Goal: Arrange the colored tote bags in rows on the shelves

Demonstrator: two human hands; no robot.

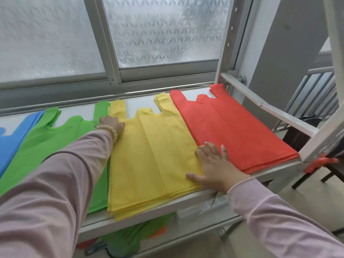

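Note:
Four flat stacks of tote bags lie side by side on the white shelf: blue at the far left, then green, yellow and red at the right. My left hand rests on the far left edge of the yellow stack where it meets the green one; its fingers are hidden behind the hand. My right hand lies flat with spread fingers on the near right corner of the yellow stack, fingertips reaching the red stack.
A frosted sliding window runs behind the shelf. A white upright post and side rail frame the right end. More green and orange bags lie on the lower shelf. A railing stands at the right.

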